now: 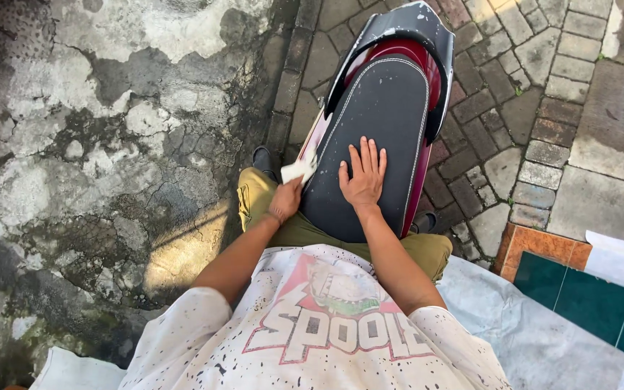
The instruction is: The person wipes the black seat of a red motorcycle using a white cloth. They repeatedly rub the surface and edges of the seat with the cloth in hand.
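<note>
Down below me, my right hand (pixel 363 178) lies flat and open on the black scooter seat (pixel 380 123), fingers spread and pointing toward the far end, palm pressing the near half of the cushion. My left hand (pixel 285 201) is closed in a grip on a small white cloth (pixel 300 170), which it holds against the left edge of the seat, where the black cover meets the maroon body panel (pixel 317 133). The cloth sticks out just beyond my knuckles on the far side. The two hands sit near each other, the cloth just left of my right thumb. At the far end of the seat a glossy black tail piece (pixel 406 22) curves around it. The scooter stands on grey brick paving (pixel 514 94), with cracked, stained concrete (pixel 95 144) to the left. My olive trousers (pixel 261 191) show beneath my left wrist, and a dark shoe (pixel 262 157) sits beside the scooter's left flank
</note>
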